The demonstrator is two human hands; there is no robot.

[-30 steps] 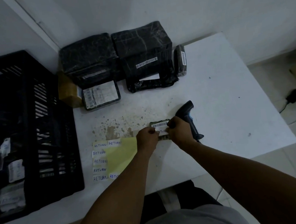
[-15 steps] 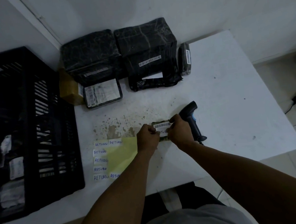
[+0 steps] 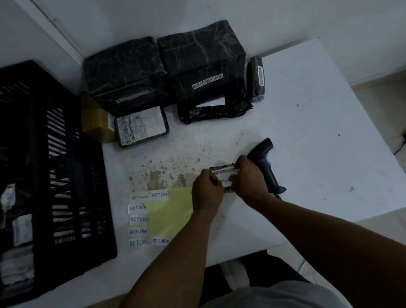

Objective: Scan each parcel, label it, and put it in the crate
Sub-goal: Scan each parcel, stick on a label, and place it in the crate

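A person is holding a small parcel (image 3: 224, 176) between both hands just above the white table (image 3: 318, 121), near its middle. The left hand (image 3: 207, 191) is gripping the parcel's left end with curled fingers, while the right hand (image 3: 246, 179) is pinching its right end, thumb lying over a white "RETURN" label (image 3: 225, 180) sitting on the parcel's face below a barcode strip (image 3: 223, 171). A black handheld barcode scanner (image 3: 264, 165) is lying on the table just right of the right hand. To the left of the hands, a yellow backing sheet (image 3: 170, 212) is lying flat, with more handwritten "RETURN" labels (image 3: 138, 219) running along its left and far edges. At the far side of the table, black-wrapped parcels (image 3: 163, 67) are standing against the wall, with a flat labelled packet (image 3: 141, 125) in front of them, a yellow-brown box (image 3: 94, 120) at their left, and a slim black packet (image 3: 256, 79) at their right. A black slatted crate (image 3: 38, 171) is standing at the table's left end, holding several labelled parcels (image 3: 16, 243).
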